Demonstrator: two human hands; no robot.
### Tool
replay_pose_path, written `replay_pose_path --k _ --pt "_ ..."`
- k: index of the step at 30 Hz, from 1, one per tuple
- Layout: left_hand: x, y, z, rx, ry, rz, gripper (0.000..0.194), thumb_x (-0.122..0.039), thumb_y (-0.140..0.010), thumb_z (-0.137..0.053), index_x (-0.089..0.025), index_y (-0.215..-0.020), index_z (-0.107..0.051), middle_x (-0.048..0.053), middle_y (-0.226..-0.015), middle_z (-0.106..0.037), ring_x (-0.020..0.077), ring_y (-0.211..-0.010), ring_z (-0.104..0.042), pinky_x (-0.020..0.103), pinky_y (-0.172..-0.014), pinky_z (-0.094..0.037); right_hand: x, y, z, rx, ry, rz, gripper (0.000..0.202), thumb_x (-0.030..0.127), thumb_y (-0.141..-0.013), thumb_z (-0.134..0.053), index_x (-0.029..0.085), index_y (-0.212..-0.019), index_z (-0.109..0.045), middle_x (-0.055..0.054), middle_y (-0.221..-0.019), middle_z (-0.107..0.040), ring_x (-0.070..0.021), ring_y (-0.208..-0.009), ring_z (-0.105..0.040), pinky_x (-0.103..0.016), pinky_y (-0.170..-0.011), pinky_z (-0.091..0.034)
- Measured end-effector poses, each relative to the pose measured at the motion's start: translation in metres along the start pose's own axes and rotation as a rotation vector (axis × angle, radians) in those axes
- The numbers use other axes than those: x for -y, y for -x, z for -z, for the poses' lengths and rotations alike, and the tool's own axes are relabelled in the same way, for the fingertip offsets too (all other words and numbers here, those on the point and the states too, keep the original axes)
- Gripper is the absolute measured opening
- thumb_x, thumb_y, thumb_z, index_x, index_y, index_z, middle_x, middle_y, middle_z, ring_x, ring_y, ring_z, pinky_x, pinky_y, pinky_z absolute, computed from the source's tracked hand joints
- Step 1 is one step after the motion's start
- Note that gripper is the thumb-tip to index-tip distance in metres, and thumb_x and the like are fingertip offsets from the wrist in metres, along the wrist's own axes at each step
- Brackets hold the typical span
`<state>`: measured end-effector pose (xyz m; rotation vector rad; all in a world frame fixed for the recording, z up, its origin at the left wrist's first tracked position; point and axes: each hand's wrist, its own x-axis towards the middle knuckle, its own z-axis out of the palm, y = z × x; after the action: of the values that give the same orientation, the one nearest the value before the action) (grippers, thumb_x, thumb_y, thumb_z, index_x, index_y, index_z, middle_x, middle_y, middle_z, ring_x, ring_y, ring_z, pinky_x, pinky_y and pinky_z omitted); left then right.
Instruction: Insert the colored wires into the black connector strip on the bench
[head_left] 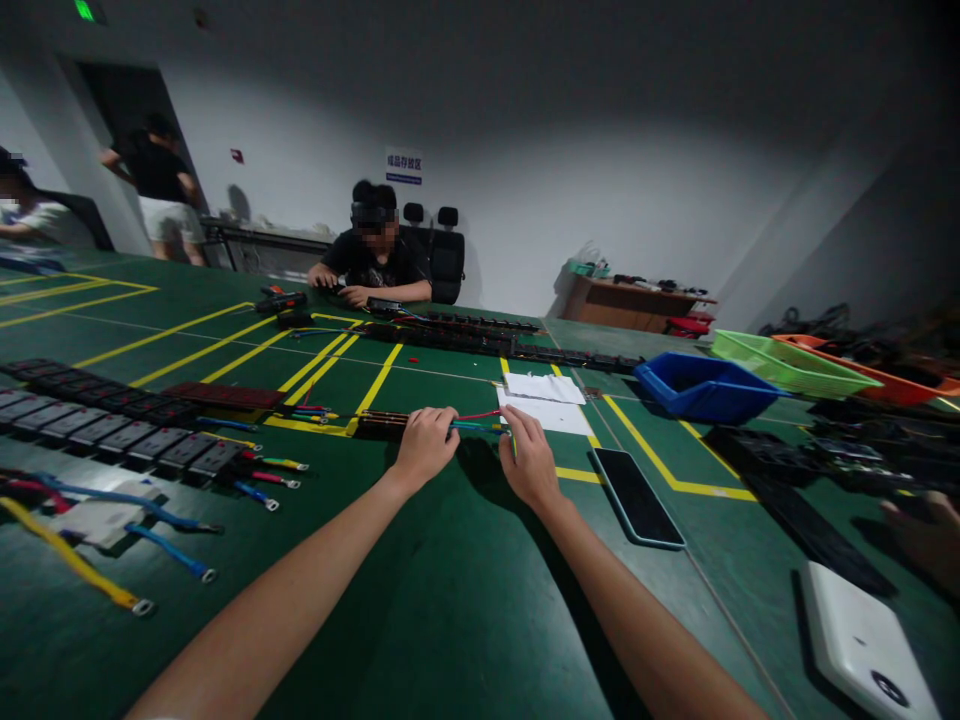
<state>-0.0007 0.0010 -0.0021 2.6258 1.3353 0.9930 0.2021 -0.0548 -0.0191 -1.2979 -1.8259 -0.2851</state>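
My left hand (pixel 429 442) is closed at the right end of a dark strip with copper-coloured lines (pixel 379 424), where the wires leave it. A red wire (pixel 478 415) and a blue-green wire (pixel 476 427) stretch across the gap between my hands. At their far ends my right hand (pixel 529 455) has its fingers curled round the wire tips, with a bit of yellow-green wire showing. The exact grip is partly hidden by the fingers. White paper sheets (pixel 546 412) lie just beyond my right hand.
Black socket strips (pixel 135 436) with lugged wires lie left. A phone (pixel 639 498) and a white device (pixel 862 640) lie right. Blue (pixel 705 395), green (pixel 795 365) and orange bins (pixel 900 372) stand far right. A co-worker (pixel 379 250) sits opposite; another person's hand (pixel 930 535) is at right.
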Motion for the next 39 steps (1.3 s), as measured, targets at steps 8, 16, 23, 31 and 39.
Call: replay_pose_path --k 8,16,23,31,39 --pt "0.001 0.000 0.000 0.017 0.037 0.012 0.021 -0.022 -0.095 -0.047 -0.023 -0.108 -0.064 0.007 -0.108 -0.072 0.0245 -0.106 -0.066 0.047 -0.100 -0.049 -0.006 0.002 -0.007 0.063 0.121 -0.118 0.047 0.020 -0.095 -0.044 0.012 -0.141 -0.051 -0.017 -0.125 -0.065 -0.0299 -0.117 -0.057 -0.049 -0.103 -0.049" --pt "0.000 0.000 0.001 0.013 0.010 0.017 0.021 -0.021 -0.093 -0.049 -0.023 -0.107 -0.064 0.007 -0.107 -0.072 0.0248 -0.106 -0.065 0.046 -0.100 -0.048 -0.012 0.006 -0.014 0.149 0.173 -0.188 0.050 0.020 -0.092 -0.048 0.014 -0.141 -0.051 -0.016 -0.119 -0.068 -0.0300 -0.109 -0.062 -0.046 -0.096 -0.051" --pt "-0.002 -0.001 0.002 -0.002 -0.025 0.008 0.018 -0.020 -0.093 -0.049 -0.022 -0.105 -0.063 0.007 -0.103 -0.072 0.0250 -0.103 -0.065 0.044 -0.097 -0.048 -0.004 0.002 -0.004 0.069 0.026 -0.080 0.057 0.012 -0.090 -0.044 0.017 -0.147 -0.047 -0.015 -0.143 -0.055 -0.0269 -0.132 -0.051 -0.047 -0.110 -0.046" --pt "-0.002 0.000 0.003 0.009 -0.005 0.007 0.019 -0.020 -0.093 -0.048 -0.023 -0.106 -0.063 0.007 -0.105 -0.072 0.0247 -0.105 -0.065 0.045 -0.100 -0.047 -0.004 0.003 -0.005 0.050 0.034 -0.104 0.061 0.011 -0.089 -0.044 0.018 -0.150 -0.043 -0.015 -0.138 -0.057 -0.0280 -0.128 -0.053 -0.048 -0.108 -0.047" --pt "0.000 0.000 0.001 0.011 0.016 0.013 0.020 -0.021 -0.094 -0.048 -0.023 -0.107 -0.063 0.006 -0.107 -0.072 0.0245 -0.106 -0.065 0.046 -0.101 -0.047 -0.008 0.003 -0.009 0.099 0.157 -0.192 0.050 0.014 -0.089 -0.046 0.017 -0.138 -0.052 -0.015 -0.122 -0.064 -0.0287 -0.110 -0.059 -0.044 -0.094 -0.049"
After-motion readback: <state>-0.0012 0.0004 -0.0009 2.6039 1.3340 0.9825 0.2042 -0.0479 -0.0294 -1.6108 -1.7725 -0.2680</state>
